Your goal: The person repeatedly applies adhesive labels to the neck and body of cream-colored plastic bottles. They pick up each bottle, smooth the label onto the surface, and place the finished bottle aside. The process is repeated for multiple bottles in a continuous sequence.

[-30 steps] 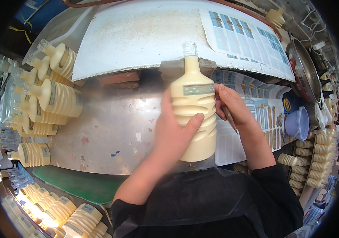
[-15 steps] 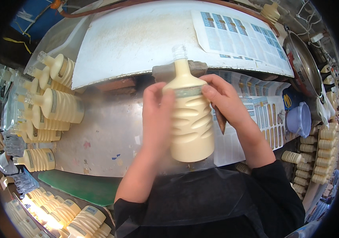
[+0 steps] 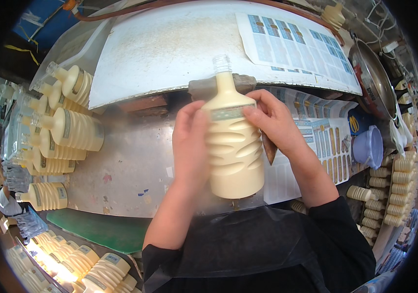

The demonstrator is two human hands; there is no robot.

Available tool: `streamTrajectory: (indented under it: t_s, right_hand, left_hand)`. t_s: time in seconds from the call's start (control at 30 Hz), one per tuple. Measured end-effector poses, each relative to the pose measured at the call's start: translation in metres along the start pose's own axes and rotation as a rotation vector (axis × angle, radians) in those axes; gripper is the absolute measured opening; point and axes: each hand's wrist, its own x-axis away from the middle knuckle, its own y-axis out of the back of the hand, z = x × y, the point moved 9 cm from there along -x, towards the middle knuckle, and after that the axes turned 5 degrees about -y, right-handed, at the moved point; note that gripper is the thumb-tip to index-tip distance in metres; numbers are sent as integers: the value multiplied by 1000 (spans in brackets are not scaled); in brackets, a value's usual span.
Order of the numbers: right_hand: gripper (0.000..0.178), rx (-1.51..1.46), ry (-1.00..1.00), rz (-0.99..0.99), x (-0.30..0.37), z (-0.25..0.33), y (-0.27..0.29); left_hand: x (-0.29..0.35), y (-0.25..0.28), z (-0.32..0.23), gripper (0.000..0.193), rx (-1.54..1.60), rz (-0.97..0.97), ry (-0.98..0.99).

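Observation:
A cream-coloured bottle (image 3: 236, 166) with wavy ridges and a clear threaded neck is in front of me, its neck pointing away. A narrow greenish label (image 3: 226, 113) runs across its shoulder. My left hand (image 3: 189, 134), slightly blurred, grips the bottle's left side, fingers curled by the label's left end. On the other side, my right hand (image 3: 273, 119) has its thumb pressed on the label's right end and its fingers round the bottle's edge. Beyond the shoulder a grey-brown block (image 3: 201, 91) shows. A brown pointed piece (image 3: 269, 149) sticks out below my right hand; its kind is unclear.
Similar bottles (image 3: 79, 129) are piled on the left of the metal table (image 3: 121, 176). Label sheets (image 3: 329, 141) lie to the right, and another sheet (image 3: 287, 44) rests on the raised white board (image 3: 170, 44). A lilac bucket (image 3: 368, 146) stands at right, near stacked bottles (image 3: 400, 188).
My right thumb has slid a little inward along the label. My left hand has shifted slightly left, while the bottle has stayed nearly in place.

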Motion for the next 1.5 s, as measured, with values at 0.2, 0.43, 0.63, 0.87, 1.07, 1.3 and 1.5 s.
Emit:
streamTrajectory:
  t_s: [0.2,0.43,0.63,0.87,1.07,1.3,1.5]
  right_hand:
    - [41,-321,-135,109,7,-18,6]
    - [44,-374,-195,214,21,-13,-3]
    - [47,-342,-30,261,29,10,0]
    - [46,-411,-72,263,23,-2,-2]
    - [44,-439,-100,174,10,-10,8]
    - [35,-360,-42,202,-5,-9,-3]
    - [33,-320,-85,191,-3,-12,-3]
  left_hand:
    - [17,-1,-12,42,-81,29,-31]
    - [19,-9,3,48,-223,108,-51]
    - [13,-3,14,46,-91,45,18]
    - [14,-4,9,40,-108,38,-63]
    - [21,-12,-16,38,-284,32,-149]
    - [-3,2,-6,26,-104,4,-124]
    - [-8,7,1,22,-35,-13,-131]
